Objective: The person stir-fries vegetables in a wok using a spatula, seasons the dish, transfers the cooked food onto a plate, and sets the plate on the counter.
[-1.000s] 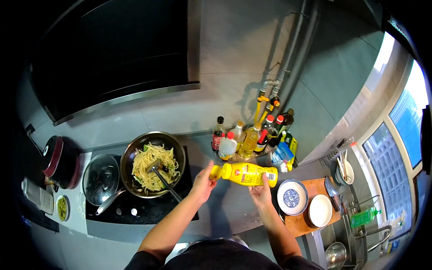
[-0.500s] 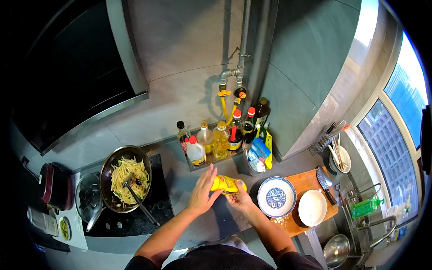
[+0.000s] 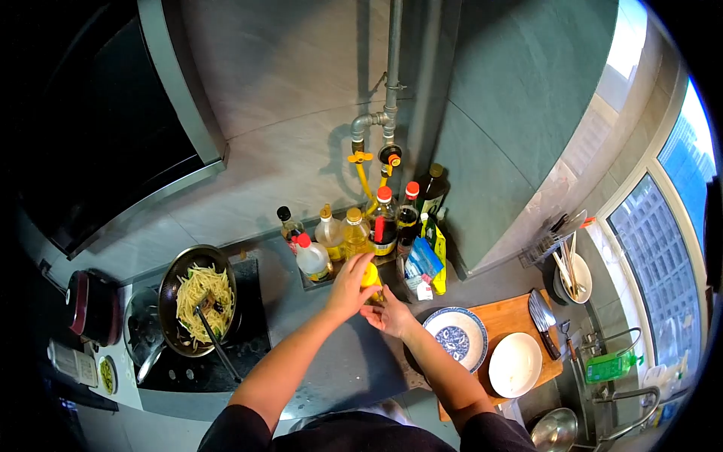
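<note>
A yellow seasoning container (image 3: pixel 370 276) is between my two hands, just in front of the bottle tray. My left hand (image 3: pixel 349 289) is closed around its upper left side. Lower down on the right, my right hand (image 3: pixel 390 313) grips it with bent fingers. Most of the container is covered by the hands. Behind it on the metal tray (image 3: pixel 319 284) stand a white jug with a red cap (image 3: pixel 312 260), an oil bottle (image 3: pixel 355 235) and a dark sauce bottle (image 3: pixel 383 218).
Left, a pan (image 3: pixel 173 282) of pale shredded food with a spatula (image 3: pixel 215 343) sits on the black hob (image 3: pixel 252 324). Right, a patterned bowl (image 3: pixel 473 324), white bowl (image 3: pixel 515 364) and knife (image 3: pixel 544 324) are on or by the cutting board (image 3: pixel 501 301). A sink lies beyond.
The yellow container has moved up toward the bottle tray and tilted from lying sideways to more upright. Both hands moved with it. The view has shifted slightly.
</note>
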Tool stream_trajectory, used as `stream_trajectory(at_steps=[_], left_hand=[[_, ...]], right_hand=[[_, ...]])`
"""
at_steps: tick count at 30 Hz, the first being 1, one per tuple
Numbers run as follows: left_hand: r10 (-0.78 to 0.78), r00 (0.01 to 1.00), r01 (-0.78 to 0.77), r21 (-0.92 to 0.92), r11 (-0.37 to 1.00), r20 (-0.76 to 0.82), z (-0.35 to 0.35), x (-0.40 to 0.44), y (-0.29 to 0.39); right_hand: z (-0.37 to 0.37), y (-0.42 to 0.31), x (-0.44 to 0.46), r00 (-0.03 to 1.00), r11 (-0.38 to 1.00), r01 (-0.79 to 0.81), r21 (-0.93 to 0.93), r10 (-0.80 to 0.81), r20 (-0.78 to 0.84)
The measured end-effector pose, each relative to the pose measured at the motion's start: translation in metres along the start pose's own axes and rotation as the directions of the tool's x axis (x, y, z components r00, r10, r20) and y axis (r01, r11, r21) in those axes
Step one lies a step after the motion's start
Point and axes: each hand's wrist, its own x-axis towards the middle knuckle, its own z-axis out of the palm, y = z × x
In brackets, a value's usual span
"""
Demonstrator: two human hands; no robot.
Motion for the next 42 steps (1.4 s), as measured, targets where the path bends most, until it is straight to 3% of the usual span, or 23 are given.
stream_trajectory(at_steps=[7, 12, 14, 18, 20, 22, 23, 24, 25, 26, 28, 30, 32, 34, 38, 39, 42], left_hand=[[-0.076, 0.995, 0.078, -0.018, 0.997, 0.060, 0.003, -0.002, 0.003], [-0.091, 0.995, 0.090, 0.042, 0.995, 0.027, -0.027, -0.032, 0.012], [-0.077, 0.997, 0.078, 0.060, 0.995, -0.009, -0.057, -0.051, 0.023], [-0.167, 0.978, 0.169, 0.000, 0.986, -0.127, -0.132, -0.112, 0.024], [-0.184, 0.945, 0.181, -0.034, 0.983, -0.270, -0.178, -0.145, 0.029], [-0.137, 0.908, 0.181, 0.077, 0.980, -0.397, -0.222, -0.186, 0.018], [-0.167, 0.878, 0.223, 0.074, 0.972, -0.448, -0.243, -0.209, 0.011], [-0.197, 0.846, 0.262, 0.064, 0.963, -0.495, -0.263, -0.234, 0.002], [-0.158, 0.825, 0.274, 0.139, 0.952, -0.542, -0.284, -0.257, -0.009], [-0.216, 0.802, 0.341, 0.130, 0.931, -0.557, -0.305, -0.281, -0.015], [-0.248, 0.767, 0.390, 0.124, 0.912, -0.592, -0.340, -0.331, -0.044], [-0.199, 0.771, 0.421, 0.249, 0.872, -0.605, -0.374, -0.371, -0.070], [-0.251, 0.785, 0.494, 0.327, 0.806, -0.567, -0.401, -0.404, -0.094], [-0.238, 0.811, 0.509, 0.444, 0.737, -0.535, -0.417, -0.429, -0.115], [-0.373, 0.849, 0.525, 0.525, 0.670, -0.374, -0.436, -0.456, -0.144], [-0.401, 0.847, 0.531, 0.524, 0.666, -0.348, -0.438, -0.457, -0.144], [-0.477, 0.826, 0.561, 0.526, 0.639, -0.301, -0.440, -0.455, -0.146]], right_hand=[[-0.002, 0.013, -0.036, 0.987, 0.976, 0.128, -0.176, -0.143, -0.076], [0.032, 0.033, -0.035, 0.989, 0.889, 0.138, -0.436, -0.150, 0.007], [0.060, 0.046, -0.028, 0.974, 0.796, 0.213, -0.566, -0.217, 0.061], [0.139, 0.071, -0.012, 0.862, 0.425, 0.501, -0.754, -0.321, 0.392], [0.174, 0.101, 0.004, 0.816, 0.257, 0.574, -0.778, -0.266, 0.514], [0.235, 0.128, -0.014, 0.782, 0.116, 0.614, -0.781, -0.230, 0.580], [0.256, 0.144, -0.013, 0.791, 0.037, 0.602, -0.798, -0.166, 0.589], [0.284, 0.158, -0.022, 0.875, -0.081, 0.473, -0.877, -0.071, 0.478], [0.304, 0.176, -0.030, 0.882, -0.271, 0.428, -0.862, -0.082, 0.463], [0.319, 0.194, -0.033, 0.890, -0.449, 0.360, -0.817, -0.097, 0.446], [0.332, 0.225, -0.018, 0.938, -0.566, 0.181, -0.804, -0.146, 0.314], [0.344, 0.231, -0.016, 0.888, -0.632, 0.065, -0.773, -0.317, 0.334], [0.348, 0.224, -0.020, 0.824, -0.627, -0.017, -0.779, -0.450, 0.344], [0.347, 0.219, -0.029, 0.763, -0.646, -0.076, -0.760, -0.528, 0.373], [0.372, 0.212, -0.068, 0.866, -0.639, -0.047, -0.768, -0.410, 0.287], [0.377, 0.215, -0.080, 0.854, -0.623, 0.032, -0.781, -0.388, 0.345], [0.397, 0.228, -0.088, 0.870, -0.660, 0.062, -0.748, -0.331, 0.365]])
